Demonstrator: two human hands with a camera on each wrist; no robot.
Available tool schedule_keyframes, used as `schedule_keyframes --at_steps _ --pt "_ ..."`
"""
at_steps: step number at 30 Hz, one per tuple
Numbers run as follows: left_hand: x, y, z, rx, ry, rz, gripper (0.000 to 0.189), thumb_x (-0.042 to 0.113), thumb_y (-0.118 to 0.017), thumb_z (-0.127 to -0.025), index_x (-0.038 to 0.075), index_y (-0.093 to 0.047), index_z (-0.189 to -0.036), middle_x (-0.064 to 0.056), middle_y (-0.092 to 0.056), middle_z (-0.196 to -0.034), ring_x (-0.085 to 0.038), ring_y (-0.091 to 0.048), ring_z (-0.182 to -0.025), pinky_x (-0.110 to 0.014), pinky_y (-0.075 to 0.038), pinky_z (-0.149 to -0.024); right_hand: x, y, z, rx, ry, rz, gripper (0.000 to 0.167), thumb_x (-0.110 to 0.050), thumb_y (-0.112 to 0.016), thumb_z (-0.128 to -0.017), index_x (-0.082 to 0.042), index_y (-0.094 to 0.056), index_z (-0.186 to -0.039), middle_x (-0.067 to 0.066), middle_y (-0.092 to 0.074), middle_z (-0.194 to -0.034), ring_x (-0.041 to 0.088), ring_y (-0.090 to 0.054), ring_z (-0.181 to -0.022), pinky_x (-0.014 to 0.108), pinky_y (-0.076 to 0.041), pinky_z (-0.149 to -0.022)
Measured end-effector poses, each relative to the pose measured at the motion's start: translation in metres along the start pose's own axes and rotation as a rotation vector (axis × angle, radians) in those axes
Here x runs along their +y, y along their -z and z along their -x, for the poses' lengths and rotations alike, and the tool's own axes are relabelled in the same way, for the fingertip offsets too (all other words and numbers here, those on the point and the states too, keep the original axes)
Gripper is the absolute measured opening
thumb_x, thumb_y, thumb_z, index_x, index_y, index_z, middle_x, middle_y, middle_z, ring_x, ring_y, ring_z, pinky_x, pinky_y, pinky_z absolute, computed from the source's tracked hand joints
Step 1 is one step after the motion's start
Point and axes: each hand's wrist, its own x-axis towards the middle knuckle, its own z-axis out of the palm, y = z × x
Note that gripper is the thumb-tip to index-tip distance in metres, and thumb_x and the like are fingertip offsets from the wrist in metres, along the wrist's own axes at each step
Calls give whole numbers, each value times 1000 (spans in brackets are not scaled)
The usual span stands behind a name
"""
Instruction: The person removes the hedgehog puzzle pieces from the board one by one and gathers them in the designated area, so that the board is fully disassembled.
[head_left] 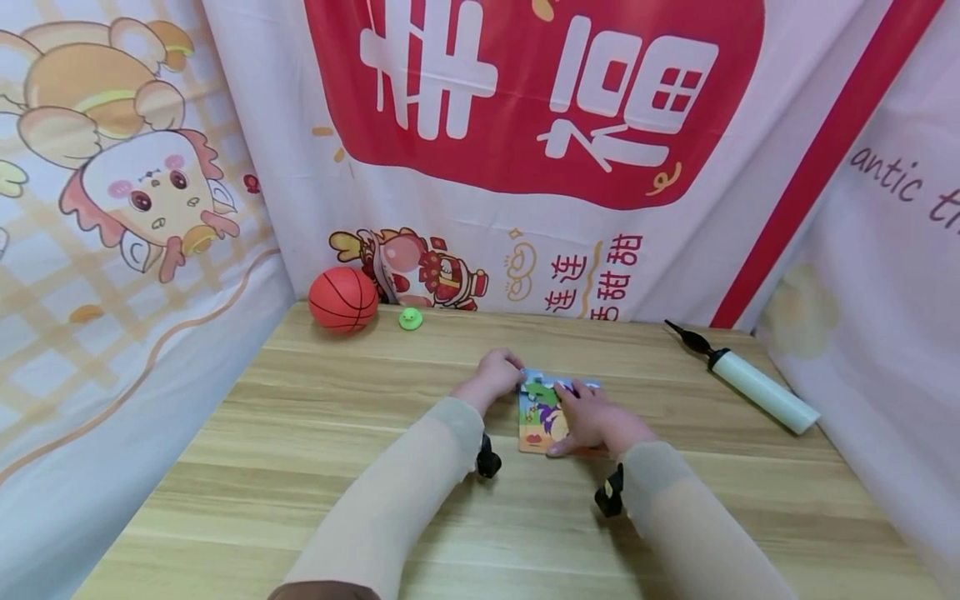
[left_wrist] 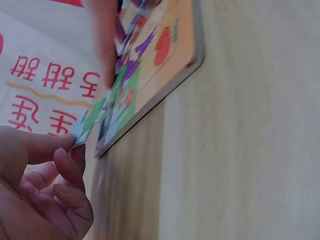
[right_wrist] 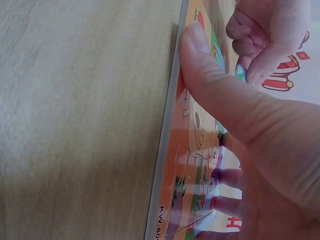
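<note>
A jigsaw puzzle (head_left: 531, 437) with a cartoon picture lies flat on the wooden table. At its upper left corner, my left hand (head_left: 498, 372) pinches a small blue and green puzzle piece (left_wrist: 86, 127) between thumb and index finger. In the left wrist view, the piece is lifted at a tilt by the board's corner; whether it touches the neighbouring pieces cannot be made out. My right hand (head_left: 592, 417) rests spread over the puzzle's right part, hiding some of the picture. Its thumb (right_wrist: 200, 52) lies along the near edge in the right wrist view.
An orange basketball (head_left: 343, 300) and a green toy duck (head_left: 410, 318) sit at the table's back left. A hand pump (head_left: 765, 390) with a black nozzle lies at the right. Printed cloths hang behind the table (head_left: 322, 508) and at both sides.
</note>
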Motion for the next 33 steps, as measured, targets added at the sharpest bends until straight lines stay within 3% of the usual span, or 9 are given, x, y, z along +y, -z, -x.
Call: schedule_keyframes --at_steps 5,7,10,14,17,22,27,33 --pt "-16 33 -9 66 21 26 11 3 -72 -85 3 -70 -96 -8 -64 -87 -18 -56 -74 -29 -47 -65 0 -1 1 10 16 -6 123 -69 -77 -65 -23 -12 -159 19 -4 -162 49 -5 -144 70 -18 -105" --pt "-25 54 -14 85 61 61 10 3 -71 -86 3 -71 -96 -8 -64 -85 -16 -55 -68 -28 -46 -60 0 -2 0 10 16 -10 124 -68 -77 -65 -23 -11 -159 19 -3 -163 49 -4 -144 70 -17 -106" --pt "-39 92 -16 109 130 101 11 5 -69 -88 3 -70 -100 -9 -66 -89 -17 -55 -70 -28 -45 -62 2 -4 -1 9 5 -18 124 -69 -77 -64 -24 -11 -159 18 -2 -163 48 -3 -144 70 -17 -106" --pt "-57 150 -8 144 184 72 18 6 -66 -91 2 -69 -108 -10 -66 -96 -17 -56 -80 -30 -46 -72 4 -4 0 9 -8 -31 124 -69 -77 -63 -25 -11 -159 18 -2 -163 48 -3 -144 70 -16 -106" --pt "-72 190 2 179 195 24 22 5 -65 -91 -3 -68 -112 -10 -66 -94 -14 -57 -76 -30 -48 -72 5 -4 1 10 -9 -37 125 -69 -77 -63 -24 -12 -159 18 -3 -163 49 -3 -144 71 -15 -106" --pt "-95 241 17 193 192 -75 26 4 -62 -92 -10 -65 -114 -8 -66 -91 -11 -55 -70 -27 -48 -67 5 -3 3 15 2 -36 124 -68 -78 -64 -22 -12 -159 20 -3 -162 50 -3 -144 70 -15 -106" --pt "-113 268 22 166 238 -149 27 10 -57 -93 -7 -63 -113 -5 -61 -82 -14 -52 -69 -29 -45 -64 5 -2 3 18 15 -29 123 -66 -78 -66 -21 -12 -159 21 -3 -162 50 -3 -143 70 -15 -106" --pt "-121 274 28 168 264 -150 21 11 -57 -91 -4 -63 -105 -4 -56 -70 -17 -51 -63 -32 -43 -59 4 -2 3 1 10 -12 123 -70 -75 -65 -22 -11 -159 19 -3 -162 49 -3 -144 71 -15 -106"
